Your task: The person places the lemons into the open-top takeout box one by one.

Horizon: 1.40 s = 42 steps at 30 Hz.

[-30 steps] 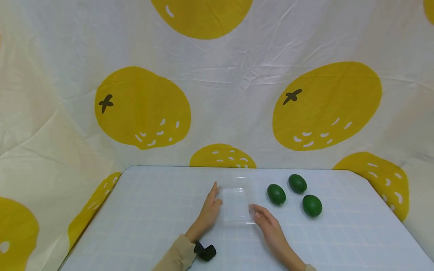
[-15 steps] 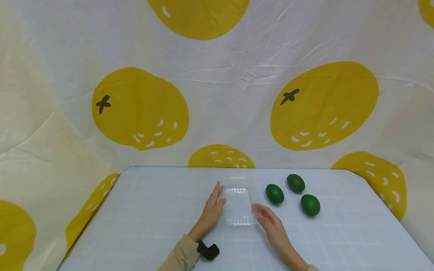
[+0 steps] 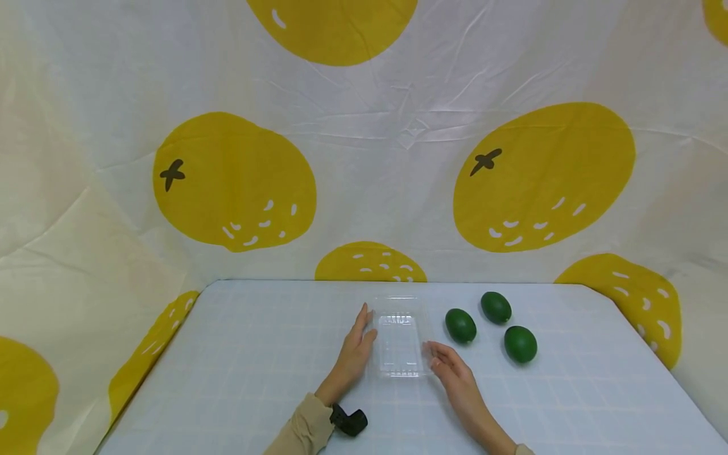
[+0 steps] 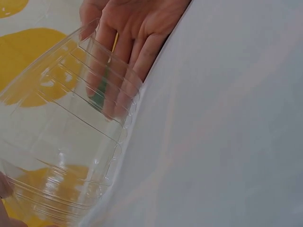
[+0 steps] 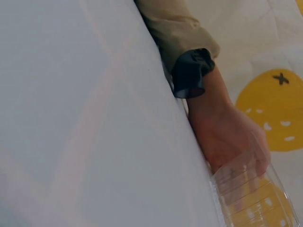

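A clear plastic box [image 3: 399, 346] stands on the table between my hands, in the middle of the head view. Along its left side lie the nearly straight fingers of my left hand [image 3: 354, 354], the thumb near the rim. My right hand [image 3: 456, 374] touches the right side near the front corner. In the left wrist view, the right hand's fingers [image 4: 113, 80] run straight down outside the box wall, its thumb at the rim. The right wrist view has the left hand [image 5: 229, 137] behind the other wall. Three green limes [image 3: 461, 327] lie right of the box.
The table [image 3: 256, 341] has a pale checked cloth. A white curtain [image 3: 387, 177] with yellow fruit prints hangs behind it and along its sides. A black wrist camera [image 3: 349, 421] sits on my left wrist, beside the beige sleeve [image 3: 304, 423].
Over the first half second the box and both hands shifted slightly to the right, and the box came to stand straighter. Since then hands and box have barely moved. The limes lie as before.
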Each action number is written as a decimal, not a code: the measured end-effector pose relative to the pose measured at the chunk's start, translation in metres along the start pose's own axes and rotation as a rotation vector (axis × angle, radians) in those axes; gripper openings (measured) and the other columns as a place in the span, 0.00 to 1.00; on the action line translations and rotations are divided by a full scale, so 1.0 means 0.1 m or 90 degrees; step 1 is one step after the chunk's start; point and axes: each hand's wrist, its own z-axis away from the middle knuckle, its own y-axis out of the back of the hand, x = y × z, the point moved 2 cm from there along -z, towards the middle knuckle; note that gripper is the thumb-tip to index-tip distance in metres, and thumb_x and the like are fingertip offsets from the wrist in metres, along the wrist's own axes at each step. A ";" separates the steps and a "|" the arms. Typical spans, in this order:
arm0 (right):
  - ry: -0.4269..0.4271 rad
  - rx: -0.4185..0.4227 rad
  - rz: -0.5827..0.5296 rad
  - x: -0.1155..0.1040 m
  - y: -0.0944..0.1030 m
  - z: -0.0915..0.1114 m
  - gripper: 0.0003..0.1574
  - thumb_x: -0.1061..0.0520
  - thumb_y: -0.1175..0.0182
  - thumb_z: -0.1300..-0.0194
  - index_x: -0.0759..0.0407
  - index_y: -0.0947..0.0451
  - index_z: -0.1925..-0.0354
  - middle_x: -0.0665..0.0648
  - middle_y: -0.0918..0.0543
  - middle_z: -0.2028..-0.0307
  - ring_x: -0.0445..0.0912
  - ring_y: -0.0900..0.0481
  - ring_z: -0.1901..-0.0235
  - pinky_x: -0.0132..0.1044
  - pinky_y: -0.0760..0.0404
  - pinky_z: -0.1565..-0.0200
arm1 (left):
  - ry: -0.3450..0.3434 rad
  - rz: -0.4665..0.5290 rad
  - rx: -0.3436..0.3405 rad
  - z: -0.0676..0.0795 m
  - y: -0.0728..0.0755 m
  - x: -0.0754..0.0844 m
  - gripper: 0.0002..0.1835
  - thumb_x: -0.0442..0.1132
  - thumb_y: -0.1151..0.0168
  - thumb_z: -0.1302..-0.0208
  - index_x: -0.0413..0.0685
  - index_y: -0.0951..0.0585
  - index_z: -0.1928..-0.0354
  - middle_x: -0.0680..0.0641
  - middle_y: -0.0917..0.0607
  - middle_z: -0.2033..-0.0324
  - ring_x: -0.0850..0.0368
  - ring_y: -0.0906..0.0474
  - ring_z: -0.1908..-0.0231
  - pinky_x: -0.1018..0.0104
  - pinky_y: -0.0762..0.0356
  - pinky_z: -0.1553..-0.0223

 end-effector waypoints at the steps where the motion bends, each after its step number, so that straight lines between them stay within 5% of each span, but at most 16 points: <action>1: 0.002 -0.002 -0.005 -0.01 0.00 0.00 0.26 0.61 0.50 0.25 0.68 0.34 0.33 0.66 0.31 0.32 0.57 0.40 0.29 0.22 0.32 0.43 | 0.000 0.001 -0.001 0.00 0.00 0.00 0.33 0.41 0.56 0.23 0.45 0.52 0.21 0.41 0.39 0.26 0.46 0.50 0.25 0.45 0.54 0.27; 7: 0.041 0.025 -0.010 -0.02 0.02 0.03 0.24 0.59 0.49 0.24 0.69 0.31 0.36 0.67 0.27 0.35 0.45 0.30 0.34 0.23 0.29 0.43 | -0.001 0.005 0.000 0.02 0.00 0.00 0.33 0.42 0.57 0.22 0.45 0.52 0.21 0.40 0.39 0.26 0.45 0.49 0.25 0.43 0.53 0.27; 12: 0.206 0.153 -0.006 -0.01 0.13 0.04 0.16 0.63 0.53 0.23 0.73 0.23 0.49 0.71 0.18 0.49 0.41 0.17 0.51 0.29 0.21 0.48 | -0.023 0.013 0.006 0.01 0.00 -0.02 0.33 0.43 0.56 0.21 0.43 0.52 0.22 0.39 0.39 0.27 0.44 0.49 0.26 0.44 0.52 0.28; 19: 0.367 0.268 -0.007 -0.11 0.24 -0.02 0.13 0.70 0.54 0.26 0.77 0.22 0.57 0.72 0.17 0.60 0.46 0.19 0.59 0.28 0.21 0.54 | -0.020 0.061 0.035 0.00 0.04 0.01 0.34 0.39 0.52 0.23 0.39 0.51 0.22 0.37 0.45 0.25 0.41 0.49 0.26 0.45 0.51 0.27; 25: 0.446 0.347 0.064 -0.33 0.26 -0.07 0.11 0.78 0.51 0.33 0.80 0.22 0.58 0.74 0.20 0.60 0.43 0.23 0.54 0.25 0.28 0.53 | -0.064 -0.054 0.025 0.12 0.10 0.17 0.38 0.43 0.46 0.27 0.39 0.49 0.23 0.39 0.46 0.24 0.41 0.52 0.25 0.40 0.53 0.28; 33: 0.440 0.394 0.174 -0.16 0.45 -0.40 0.16 0.73 0.45 0.34 0.70 0.20 0.49 0.67 0.19 0.47 0.45 0.30 0.42 0.30 0.34 0.46 | -0.204 -0.361 0.002 0.32 0.04 0.43 0.48 0.56 0.35 0.38 0.38 0.44 0.24 0.35 0.46 0.25 0.35 0.53 0.26 0.35 0.48 0.31; 37: 0.334 0.335 0.204 -0.07 0.51 -0.53 0.19 0.65 0.42 0.31 0.63 0.22 0.43 0.59 0.23 0.38 0.48 0.34 0.35 0.32 0.37 0.40 | -0.207 -0.415 -0.006 0.36 0.01 0.46 0.52 0.61 0.35 0.40 0.41 0.46 0.23 0.37 0.49 0.24 0.36 0.56 0.25 0.35 0.49 0.31; 42: 0.225 0.230 0.262 -0.01 0.53 -0.60 0.25 0.59 0.41 0.29 0.60 0.27 0.36 0.59 0.33 0.29 0.56 0.44 0.28 0.54 0.44 0.31 | -0.193 -0.427 -0.014 0.34 0.00 0.44 0.54 0.63 0.35 0.42 0.40 0.46 0.23 0.38 0.50 0.23 0.39 0.59 0.24 0.39 0.51 0.29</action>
